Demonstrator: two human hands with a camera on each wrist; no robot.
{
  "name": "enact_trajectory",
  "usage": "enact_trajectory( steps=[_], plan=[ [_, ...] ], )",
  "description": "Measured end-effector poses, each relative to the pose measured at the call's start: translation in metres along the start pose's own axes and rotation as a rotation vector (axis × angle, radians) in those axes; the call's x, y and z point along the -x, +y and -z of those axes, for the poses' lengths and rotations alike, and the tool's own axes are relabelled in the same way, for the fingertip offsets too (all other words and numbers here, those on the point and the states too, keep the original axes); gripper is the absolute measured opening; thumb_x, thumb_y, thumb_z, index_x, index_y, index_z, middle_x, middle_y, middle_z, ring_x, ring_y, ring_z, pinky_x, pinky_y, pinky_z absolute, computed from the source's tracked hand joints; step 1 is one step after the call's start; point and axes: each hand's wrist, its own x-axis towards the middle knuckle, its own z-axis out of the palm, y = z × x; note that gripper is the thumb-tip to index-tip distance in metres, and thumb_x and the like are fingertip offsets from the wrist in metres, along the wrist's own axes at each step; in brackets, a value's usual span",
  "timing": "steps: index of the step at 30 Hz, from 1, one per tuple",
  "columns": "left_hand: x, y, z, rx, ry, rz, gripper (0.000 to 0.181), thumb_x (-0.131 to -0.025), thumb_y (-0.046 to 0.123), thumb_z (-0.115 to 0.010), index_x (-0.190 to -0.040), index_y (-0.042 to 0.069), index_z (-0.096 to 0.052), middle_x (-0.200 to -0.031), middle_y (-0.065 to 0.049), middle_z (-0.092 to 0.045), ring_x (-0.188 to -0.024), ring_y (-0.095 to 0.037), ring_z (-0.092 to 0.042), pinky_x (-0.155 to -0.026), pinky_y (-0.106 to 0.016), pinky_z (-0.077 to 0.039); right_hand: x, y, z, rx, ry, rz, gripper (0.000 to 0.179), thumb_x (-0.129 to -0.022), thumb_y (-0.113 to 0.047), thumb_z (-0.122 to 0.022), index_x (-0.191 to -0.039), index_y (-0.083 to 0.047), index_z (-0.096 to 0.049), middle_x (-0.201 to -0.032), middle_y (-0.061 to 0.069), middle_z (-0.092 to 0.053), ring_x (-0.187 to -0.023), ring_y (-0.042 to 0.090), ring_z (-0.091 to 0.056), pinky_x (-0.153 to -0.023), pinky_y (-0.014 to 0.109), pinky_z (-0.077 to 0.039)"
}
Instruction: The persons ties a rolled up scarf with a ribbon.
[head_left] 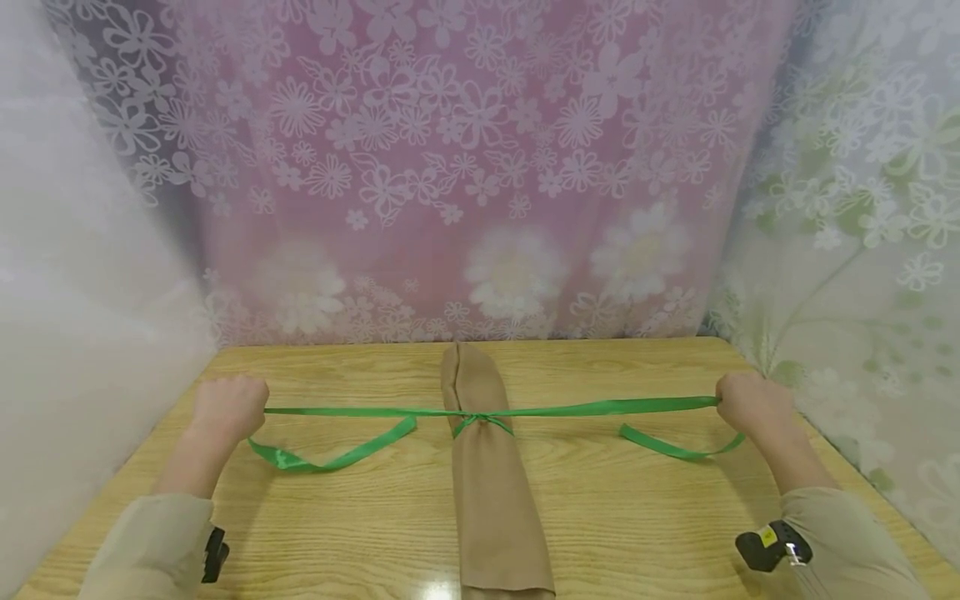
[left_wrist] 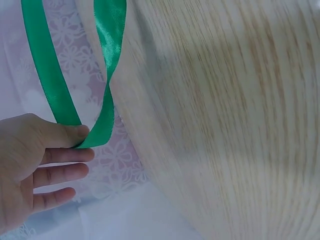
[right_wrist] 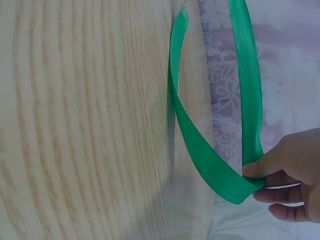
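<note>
A long tan cloth bundle (head_left: 497,500), folded or rolled, lies lengthwise down the middle of the table. Around its upper part goes a green ribbon (head_left: 600,408), crossed or knotted on top. My left hand (head_left: 228,407) pinches one side of the ribbon between thumb and forefinger, as the left wrist view shows, its other fingers loosely bent. On the far side, my right hand (right_wrist: 292,172) pinches the other side the same way. Between the hands the ribbon runs nearly straight. A loose tail hangs from each hand and curves inward toward the bundle.
The wooden table (head_left: 360,517) has rounded far corners. A pink flowered curtain (head_left: 480,167) hangs behind it, with pale sheets (head_left: 885,292) at both sides. Each wrist wears a small black camera (head_left: 772,546).
</note>
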Motion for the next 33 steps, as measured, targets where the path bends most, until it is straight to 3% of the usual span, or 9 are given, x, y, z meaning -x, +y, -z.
enact_trajectory(
  steps=[10, 16, 22, 26, 29, 33],
  plan=[
    [0.0025, 0.0009, -0.0016, -0.004, -0.035, 0.001, 0.038, -0.078, -0.008, -0.053, -0.053, 0.014, -0.033, -0.053, 0.003, -0.027, -0.049, -0.012, -0.028, -0.046, -0.026, -0.029, 0.0002, -0.0014, 0.0011, -0.003, -0.027, -0.029, 0.024, -0.08, 0.004, -0.048, -0.062, -0.009, -0.056, -0.058, 0.002, -0.048, -0.055, 0.019, -0.039, -0.047, 0.034, -0.032],
    [0.0035, 0.0014, 0.0001, -0.002, -0.05, 0.01, 0.036, -0.078, -0.008, -0.053, -0.054, 0.013, -0.036, -0.053, 0.003, -0.028, -0.05, -0.012, -0.029, -0.047, -0.026, -0.029, -0.0006, -0.0025, 0.003, -0.014, -0.042, -0.071, 0.032, -0.08, 0.004, -0.045, -0.054, -0.015, -0.042, -0.057, 0.002, -0.041, -0.058, 0.021, -0.036, -0.055, 0.05, -0.035],
    [0.0024, 0.0019, -0.0004, 0.006, -0.058, 0.006, 0.036, -0.079, -0.008, -0.052, -0.054, 0.013, -0.037, -0.053, 0.003, -0.028, -0.049, -0.013, -0.031, -0.046, -0.027, -0.03, 0.0006, 0.0002, 0.0047, -0.023, -0.057, -0.092, 0.032, -0.08, 0.003, -0.046, -0.054, -0.016, -0.041, -0.058, 0.002, -0.042, -0.061, 0.023, -0.04, -0.07, 0.072, -0.034],
    [0.0011, 0.0014, -0.002, 0.005, -0.08, 0.013, 0.034, -0.081, -0.007, -0.052, -0.055, 0.012, -0.039, -0.054, 0.002, -0.029, -0.05, -0.013, -0.031, -0.047, -0.027, -0.03, 0.0008, 0.0008, 0.0066, -0.025, -0.055, -0.095, 0.031, -0.078, 0.004, -0.043, -0.054, -0.016, -0.04, -0.057, 0.001, -0.041, -0.059, 0.02, -0.039, -0.061, 0.06, -0.04],
    [-0.0004, 0.0008, -0.003, 0.003, -0.094, 0.02, 0.031, -0.082, -0.006, -0.052, -0.058, 0.011, -0.042, -0.055, 0.002, -0.031, -0.051, -0.014, -0.032, -0.048, -0.029, -0.031, 0.0009, 0.0005, 0.0081, -0.028, -0.045, -0.098, 0.032, -0.077, 0.005, -0.041, -0.054, -0.017, -0.037, -0.056, 0.0, -0.037, -0.056, 0.018, -0.035, -0.052, 0.045, -0.035],
    [-0.0025, 0.0004, -0.0038, 0.009, -0.11, 0.02, 0.032, -0.083, -0.005, -0.053, -0.058, 0.011, -0.043, -0.055, 0.002, -0.031, -0.051, -0.014, -0.032, -0.048, -0.029, -0.03, 0.0008, 0.0006, 0.0072, -0.03, -0.035, -0.105, 0.035, -0.078, 0.004, -0.041, -0.052, -0.018, -0.034, -0.054, -0.002, -0.032, -0.055, 0.017, -0.033, -0.051, 0.042, -0.034]
  ],
)
